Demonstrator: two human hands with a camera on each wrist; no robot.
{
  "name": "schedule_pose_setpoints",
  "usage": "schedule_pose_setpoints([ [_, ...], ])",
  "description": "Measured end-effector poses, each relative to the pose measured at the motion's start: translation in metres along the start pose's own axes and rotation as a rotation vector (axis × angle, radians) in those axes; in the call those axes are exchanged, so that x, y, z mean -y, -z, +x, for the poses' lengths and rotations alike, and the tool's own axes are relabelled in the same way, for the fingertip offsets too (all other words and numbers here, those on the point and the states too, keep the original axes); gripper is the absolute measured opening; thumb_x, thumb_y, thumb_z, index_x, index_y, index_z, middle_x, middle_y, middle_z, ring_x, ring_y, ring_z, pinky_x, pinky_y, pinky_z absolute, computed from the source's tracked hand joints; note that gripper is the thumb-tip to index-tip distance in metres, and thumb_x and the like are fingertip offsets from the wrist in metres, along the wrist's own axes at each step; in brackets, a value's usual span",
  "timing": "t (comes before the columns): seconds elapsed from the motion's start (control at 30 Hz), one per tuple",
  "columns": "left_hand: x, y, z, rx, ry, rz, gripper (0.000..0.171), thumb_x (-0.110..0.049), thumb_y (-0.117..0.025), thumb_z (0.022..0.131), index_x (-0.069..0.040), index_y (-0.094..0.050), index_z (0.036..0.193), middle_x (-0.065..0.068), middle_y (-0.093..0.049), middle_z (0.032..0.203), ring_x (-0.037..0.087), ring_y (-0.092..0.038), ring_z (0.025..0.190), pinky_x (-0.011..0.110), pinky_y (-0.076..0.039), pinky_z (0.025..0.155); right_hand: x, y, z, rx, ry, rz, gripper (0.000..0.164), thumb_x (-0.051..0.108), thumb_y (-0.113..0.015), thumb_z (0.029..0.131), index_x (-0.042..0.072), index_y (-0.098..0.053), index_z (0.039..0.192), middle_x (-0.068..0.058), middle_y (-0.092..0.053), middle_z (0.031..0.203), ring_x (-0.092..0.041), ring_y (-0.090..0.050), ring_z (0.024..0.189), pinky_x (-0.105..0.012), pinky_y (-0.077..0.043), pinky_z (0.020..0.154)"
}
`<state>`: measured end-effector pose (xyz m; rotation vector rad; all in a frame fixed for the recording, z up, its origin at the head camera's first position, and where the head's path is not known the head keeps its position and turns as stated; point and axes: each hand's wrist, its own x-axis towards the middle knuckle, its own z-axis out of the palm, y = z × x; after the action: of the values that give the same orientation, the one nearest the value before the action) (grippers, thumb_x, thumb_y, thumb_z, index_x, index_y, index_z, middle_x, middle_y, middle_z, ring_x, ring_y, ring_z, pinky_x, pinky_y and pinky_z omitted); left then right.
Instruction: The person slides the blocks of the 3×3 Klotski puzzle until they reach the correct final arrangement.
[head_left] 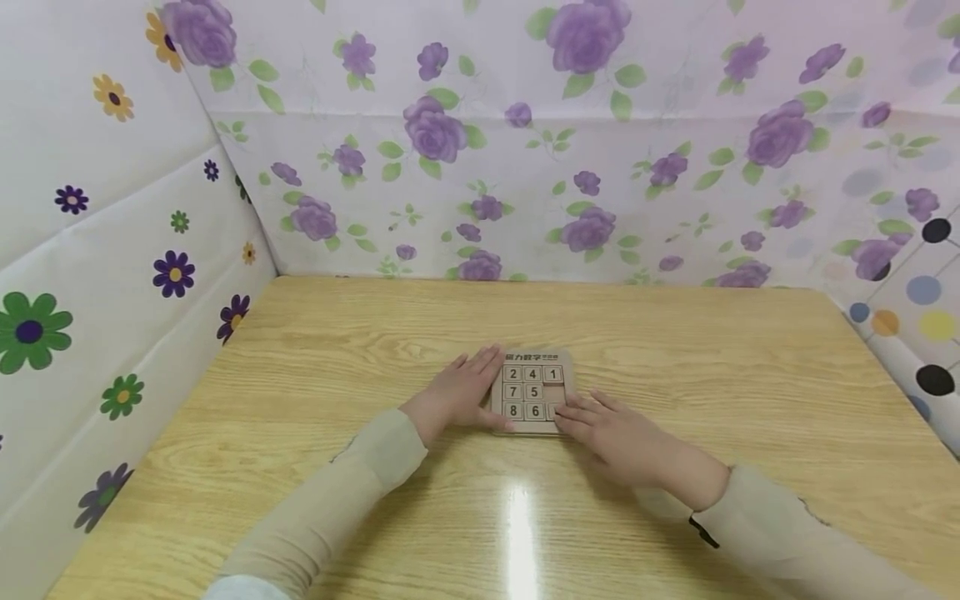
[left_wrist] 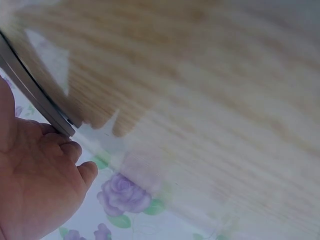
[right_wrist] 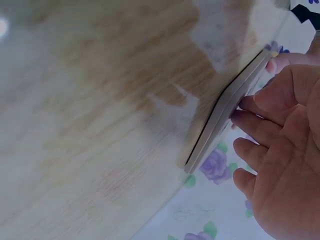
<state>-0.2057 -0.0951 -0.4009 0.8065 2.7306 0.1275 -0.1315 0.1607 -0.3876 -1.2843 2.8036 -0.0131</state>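
A square wooden number sliding puzzle point(head_left: 523, 402) lies flat on the table in the head view. Its visible tiles read 2, 4, 1 on top, 7, 5 in the middle row and 8, 6 below, with a gap at the right of the middle row. My left hand point(head_left: 467, 392) holds the puzzle's left side, thumb along the lower edge and fingers by the upper left corner. Fingertips of my right hand point(head_left: 618, 437) rest on the lower right tile, mostly covering it. In the right wrist view, the right hand's fingers point(right_wrist: 257, 127) reach over the board's edge point(right_wrist: 225, 110).
The wood-grain table point(head_left: 360, 333) surrounds the puzzle and shows a bright glare strip near its front. Flowered cloth point(head_left: 480, 167) hangs behind it, another patterned cloth point(head_left: 112, 275) stands on the left, and dotted cloth point(head_left: 911, 325) on the right.
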Motion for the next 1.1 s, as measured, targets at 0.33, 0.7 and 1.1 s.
schedule_pose_setpoints([
  [0.33, 0.0, -0.002, -0.001, -0.01, -0.016, -0.008, 0.115, -0.069, -0.062, 0.075, -0.006, -0.007, 0.153, 0.009, -0.003, 0.161, 0.022, -0.005, 0.148, 0.041, -0.008, 0.121, -0.012, -0.003, 0.011, -0.015, -0.011, 0.038, 0.052, 0.007, -0.061, 0.086, -0.002, -0.049, 0.136, -0.016, -0.046, 0.143, -0.037, -0.037, 0.136, -0.058, -0.025, 0.113],
  [0.7, 0.001, -0.001, 0.0, -0.006, -0.001, 0.009, 0.115, -0.072, -0.059, 0.075, -0.007, -0.005, 0.153, 0.008, -0.001, 0.161, 0.021, -0.003, 0.148, 0.04, -0.007, 0.121, -0.004, 0.001, 0.022, 0.018, -0.013, -0.006, 0.048, 0.01, -0.053, 0.093, 0.001, -0.046, 0.139, -0.013, -0.043, 0.147, -0.034, -0.034, 0.139, -0.052, -0.023, 0.116],
  [1.1, 0.001, -0.001, -0.001, -0.009, 0.002, 0.012, 0.115, -0.071, -0.06, 0.075, -0.007, -0.006, 0.153, 0.008, -0.003, 0.161, 0.021, -0.004, 0.148, 0.04, -0.008, 0.121, 0.002, -0.001, 0.019, -0.004, 0.06, 0.035, 0.052, 0.007, -0.058, 0.085, 0.0, -0.05, 0.136, -0.015, -0.049, 0.141, -0.034, -0.039, 0.136, -0.054, -0.026, 0.114],
])
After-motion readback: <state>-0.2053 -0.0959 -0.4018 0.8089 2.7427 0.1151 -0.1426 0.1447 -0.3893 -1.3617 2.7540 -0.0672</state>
